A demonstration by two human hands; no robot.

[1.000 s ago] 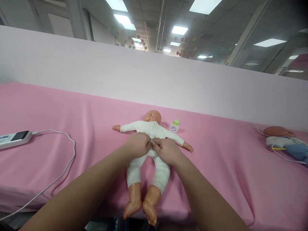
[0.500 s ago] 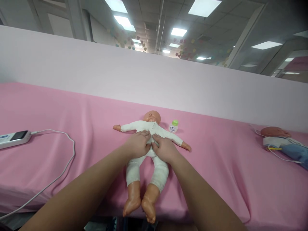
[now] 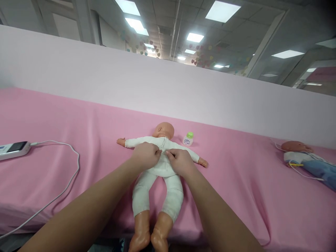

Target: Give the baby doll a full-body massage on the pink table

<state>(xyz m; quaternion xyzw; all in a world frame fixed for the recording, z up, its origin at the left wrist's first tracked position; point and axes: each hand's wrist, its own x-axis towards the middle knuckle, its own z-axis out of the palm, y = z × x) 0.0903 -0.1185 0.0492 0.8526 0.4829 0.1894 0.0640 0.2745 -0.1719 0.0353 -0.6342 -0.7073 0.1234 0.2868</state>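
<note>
- A white handheld device (image 3: 15, 150) with a dark screen lies at the left end of the visible pink-covered table (image 3: 105, 126); its white cord (image 3: 78, 164) curves down to the near edge.
- Pink cloth with soft folds stretches between cord and doll, leaving open room.
- The left hand (image 3: 145, 155) rests on the doll's back, its grip pressed together with fingers curled; whether it pinches fabric, I cannot tell.
- The baby doll (image 3: 164, 168) lies back up along the middle of the table, head toward the white wall (image 3: 162, 87), arms spread, legs apart. It is bald, in a white suit; its bare feet reach past the near edge.
- The right hand (image 3: 181, 162) is on the back too, its curled grip pressed together; any pinched fabric is hidden.
- A small green-capped bottle (image 3: 188, 139) stands near the doll's right-side sleeve as viewed.
- Beyond more open cloth, a second doll (image 3: 312, 166) in white and blue lies near the right end in view.
</note>
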